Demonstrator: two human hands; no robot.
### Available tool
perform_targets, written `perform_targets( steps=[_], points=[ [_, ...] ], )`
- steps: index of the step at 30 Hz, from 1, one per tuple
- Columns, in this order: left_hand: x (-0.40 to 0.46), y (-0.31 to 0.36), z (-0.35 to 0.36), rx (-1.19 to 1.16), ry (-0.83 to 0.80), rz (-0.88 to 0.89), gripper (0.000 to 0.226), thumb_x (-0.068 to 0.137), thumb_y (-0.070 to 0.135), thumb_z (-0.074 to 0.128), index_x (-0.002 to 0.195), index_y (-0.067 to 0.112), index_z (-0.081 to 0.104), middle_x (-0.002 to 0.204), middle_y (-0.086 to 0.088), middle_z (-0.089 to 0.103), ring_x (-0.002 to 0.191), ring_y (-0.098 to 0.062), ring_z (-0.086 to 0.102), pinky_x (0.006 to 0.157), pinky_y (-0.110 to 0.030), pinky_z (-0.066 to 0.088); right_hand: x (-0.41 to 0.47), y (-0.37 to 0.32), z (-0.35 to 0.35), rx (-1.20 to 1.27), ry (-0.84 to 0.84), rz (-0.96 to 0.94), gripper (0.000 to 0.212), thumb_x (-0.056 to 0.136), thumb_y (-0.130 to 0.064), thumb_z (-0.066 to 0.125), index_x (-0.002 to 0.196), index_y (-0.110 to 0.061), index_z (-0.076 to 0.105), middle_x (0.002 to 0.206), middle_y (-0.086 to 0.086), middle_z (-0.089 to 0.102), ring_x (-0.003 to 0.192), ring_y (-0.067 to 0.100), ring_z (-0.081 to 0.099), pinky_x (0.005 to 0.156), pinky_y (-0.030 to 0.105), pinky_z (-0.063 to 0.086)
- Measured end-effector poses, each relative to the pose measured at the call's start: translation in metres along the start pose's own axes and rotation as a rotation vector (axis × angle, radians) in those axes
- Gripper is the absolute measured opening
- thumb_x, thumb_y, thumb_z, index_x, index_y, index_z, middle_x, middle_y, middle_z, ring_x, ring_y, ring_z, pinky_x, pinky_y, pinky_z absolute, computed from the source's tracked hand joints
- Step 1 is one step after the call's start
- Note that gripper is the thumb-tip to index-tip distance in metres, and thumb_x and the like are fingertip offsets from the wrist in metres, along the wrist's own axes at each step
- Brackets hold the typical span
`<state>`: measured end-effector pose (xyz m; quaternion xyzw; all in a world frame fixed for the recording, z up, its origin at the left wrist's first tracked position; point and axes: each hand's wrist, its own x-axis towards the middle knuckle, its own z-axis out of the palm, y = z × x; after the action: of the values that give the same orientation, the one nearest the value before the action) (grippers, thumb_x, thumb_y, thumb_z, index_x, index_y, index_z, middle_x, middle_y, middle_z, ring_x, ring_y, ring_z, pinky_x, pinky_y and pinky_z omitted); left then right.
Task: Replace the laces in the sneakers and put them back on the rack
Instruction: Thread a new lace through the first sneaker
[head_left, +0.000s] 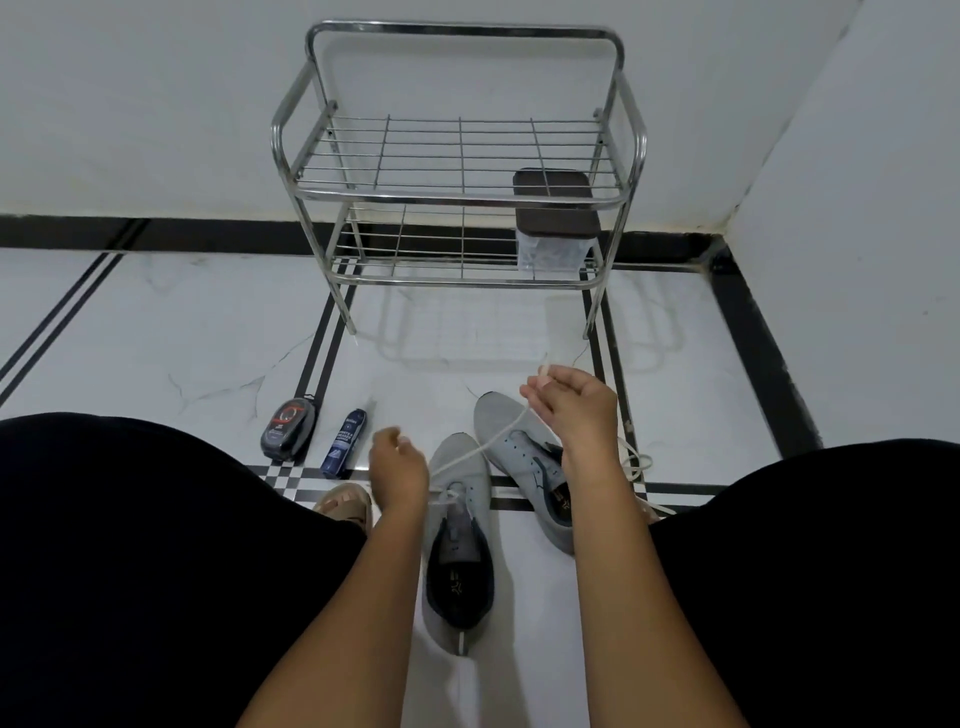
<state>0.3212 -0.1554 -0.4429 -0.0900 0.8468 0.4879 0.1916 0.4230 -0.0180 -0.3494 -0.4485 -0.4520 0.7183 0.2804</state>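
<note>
Two grey sneakers lie on the tiled floor between my knees. The nearer sneaker (460, 525) points away from me, with a white lace (483, 447) threaded through its lowest eyelets. My right hand (569, 402) pinches one end of that lace and holds it up, stretched taut over the second sneaker (519, 441). My left hand (397, 465) hovers beside the near sneaker's toe with fingers curled; whether it holds the other lace end is hidden. Another loose lace (636, 462) lies right of the second sneaker. The metal shoe rack (457, 197) stands against the wall ahead.
A clear box with a dark lid (555, 223) sits on the rack's lower shelf at the right. A shoe polish sponge (288, 428) and a blue bottle (343, 441) lie on the floor at left. A sandalled foot (345, 501) shows by my left knee.
</note>
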Motion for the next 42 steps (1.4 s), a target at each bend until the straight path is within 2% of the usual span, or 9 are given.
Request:
perform_targets(
  steps=[3,7,10,18,23,28,35,39,42],
  points=[
    [-0.016,0.041,0.010,-0.067,-0.357,0.311,0.027,0.101,0.012,0.039,0.115,0.014,0.062,0.119,-0.001,0.064,0.114,-0.015,0.056,0.090,-0.023,0.039,0.000,0.009,0.004,-0.184,0.010,-0.035,0.008,0.089,-0.015,0.066,0.096,-0.015,0.069,0.090,0.000,0.074,0.063,0.001,0.060,0.056,0.014,0.048],
    [-0.037,0.061,0.013,-0.087,-0.739,0.347,0.029,0.104,0.019,0.037,0.124,0.023,0.057,0.120,0.013,0.061,0.109,0.009,0.051,0.083,-0.007,0.037,-0.002,0.012,0.010,-0.163,-0.018,-0.035,0.008,0.086,-0.016,0.072,0.094,-0.015,0.072,0.092,0.001,0.073,0.084,0.009,0.067,0.075,0.020,0.052],
    [-0.045,0.058,0.018,-0.106,-0.820,0.335,0.027,0.103,0.024,0.042,0.124,0.019,0.058,0.118,0.009,0.063,0.109,0.006,0.054,0.085,-0.008,0.039,-0.003,0.014,0.011,-0.168,-0.024,-0.022,0.012,0.086,-0.015,0.070,0.098,-0.011,0.071,0.089,0.004,0.072,0.084,0.014,0.068,0.078,0.026,0.055],
    [-0.031,0.061,0.010,0.000,-0.779,0.446,0.016,0.096,0.023,0.057,0.096,0.017,0.072,0.081,0.013,0.064,0.073,0.003,0.056,0.077,-0.013,0.044,-0.002,0.009,0.008,-0.058,0.061,-0.018,0.016,0.089,-0.015,0.065,0.102,-0.006,0.069,0.080,-0.009,0.063,0.052,-0.010,0.055,0.045,0.007,0.041],
    [-0.011,0.058,-0.002,0.219,-0.699,0.456,0.014,0.094,0.025,0.060,0.090,0.025,0.073,0.074,0.006,0.061,0.075,-0.009,0.055,0.080,-0.028,0.044,0.002,0.007,0.003,-0.058,0.097,-0.037,0.016,0.086,-0.016,0.069,0.102,-0.012,0.067,0.087,-0.008,0.067,0.074,0.003,0.055,0.055,0.015,0.044],
    [-0.003,0.055,-0.013,0.390,-0.635,0.446,0.016,0.095,0.027,0.057,0.096,0.020,0.071,0.074,0.004,0.059,0.074,-0.015,0.054,0.068,-0.025,0.042,0.010,0.017,-0.001,-0.120,0.060,-0.045,0.021,0.087,-0.005,0.065,0.103,-0.017,0.060,0.085,0.001,0.069,0.067,0.009,0.062,0.064,0.024,0.053],
    [0.021,0.047,-0.035,0.807,0.108,0.535,0.025,0.100,0.025,0.046,0.113,0.026,0.067,0.106,-0.009,0.058,0.098,-0.029,0.057,0.077,-0.038,0.043,0.016,0.040,0.002,-0.211,0.039,-0.036,0.014,0.091,-0.009,0.062,0.082,-0.018,0.066,0.079,0.006,0.072,0.078,0.017,0.071,0.077,0.029,0.058],
    [0.019,0.021,-0.022,0.804,-0.049,0.401,0.040,0.093,0.009,0.047,0.130,0.019,0.056,0.134,-0.010,0.048,0.119,-0.030,0.049,0.094,-0.041,0.041,0.015,0.070,0.010,-0.426,-0.044,0.026,0.017,0.086,-0.009,0.065,0.074,-0.022,0.064,0.073,0.001,0.070,0.079,0.023,0.069,0.083,0.040,0.057],
    [0.018,0.007,-0.003,0.450,-0.387,0.371,0.035,0.099,0.009,0.041,0.130,0.014,0.056,0.133,-0.008,0.056,0.120,-0.025,0.052,0.093,-0.030,0.040,0.012,0.089,0.013,-0.542,-0.116,0.078,0.019,0.084,-0.005,0.067,0.076,-0.020,0.059,0.074,0.001,0.068,0.078,0.024,0.068,0.085,0.045,0.057]
  ],
)
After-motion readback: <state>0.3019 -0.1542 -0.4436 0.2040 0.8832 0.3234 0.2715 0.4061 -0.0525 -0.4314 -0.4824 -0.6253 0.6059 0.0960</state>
